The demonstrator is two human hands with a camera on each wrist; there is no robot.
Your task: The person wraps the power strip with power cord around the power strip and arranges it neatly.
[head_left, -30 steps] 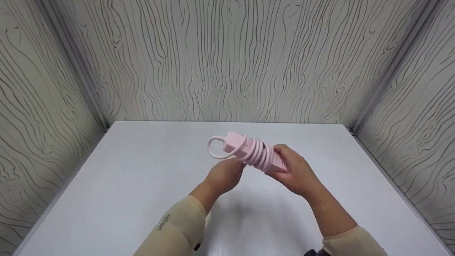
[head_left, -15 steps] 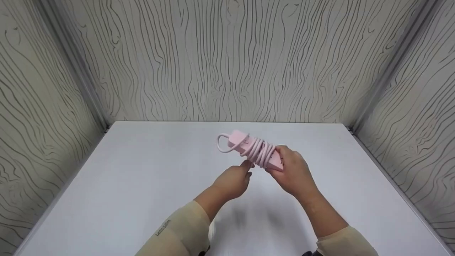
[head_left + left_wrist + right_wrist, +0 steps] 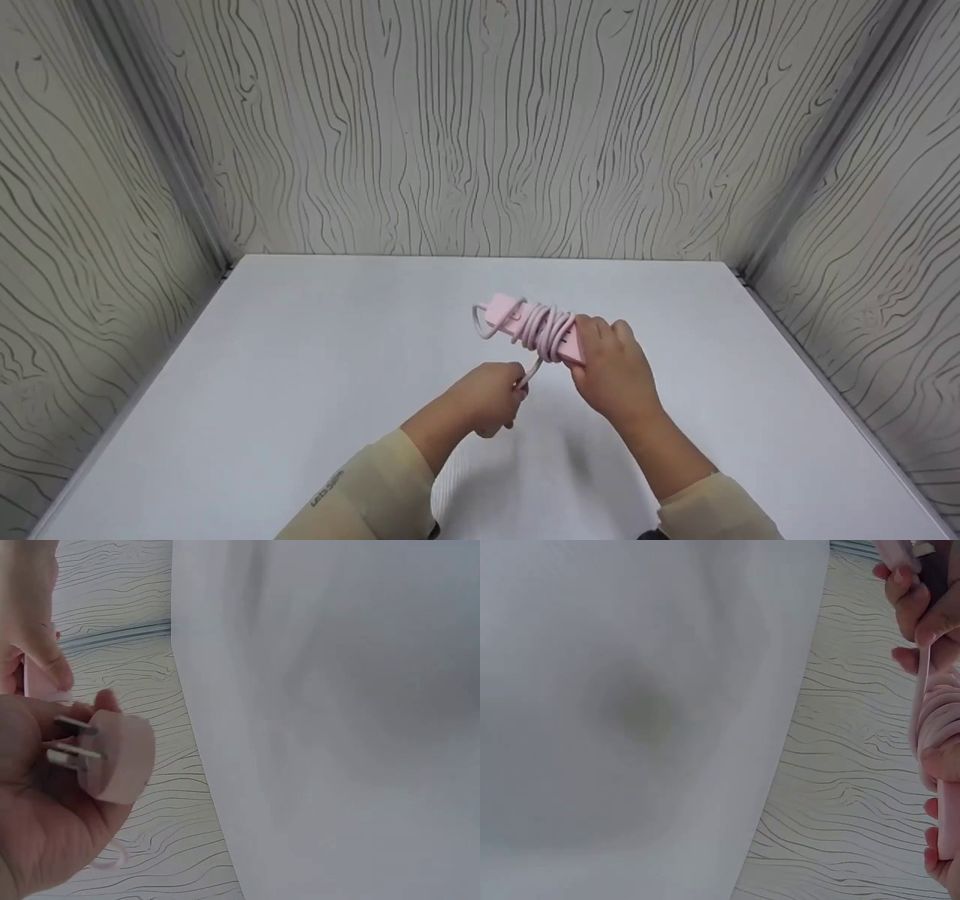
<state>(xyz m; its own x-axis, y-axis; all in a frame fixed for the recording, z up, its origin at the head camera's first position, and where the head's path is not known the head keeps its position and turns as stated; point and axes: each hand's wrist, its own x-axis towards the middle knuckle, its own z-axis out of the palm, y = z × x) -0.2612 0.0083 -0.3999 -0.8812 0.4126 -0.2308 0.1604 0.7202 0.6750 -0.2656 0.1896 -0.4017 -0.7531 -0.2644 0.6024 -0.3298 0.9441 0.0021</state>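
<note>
A pink power strip (image 3: 503,310) with its cord (image 3: 551,330) wound round it in several turns is held above the table. My right hand (image 3: 619,367) grips its near right end. A small loop of cord sticks out at the strip's far left end. Below and left of the strip, my left hand (image 3: 487,397) grips the cord's free end, which runs up to the coils. In the left wrist view the pink plug (image 3: 124,757) shows at that hand's fingers, its metal prongs pointing toward the palm. The right wrist view catches both hands only at its right edge.
A white table (image 3: 315,322) lies beneath the hands, with their soft shadows on it. Panels with a wood-grain pattern (image 3: 465,135) stand behind it and at both sides, joined by grey metal corner strips (image 3: 172,142).
The left hand has come down and away from the strip, drawing out a length of cord below the coils. The right hand has tipped the strip slightly and lowered it a little.
</note>
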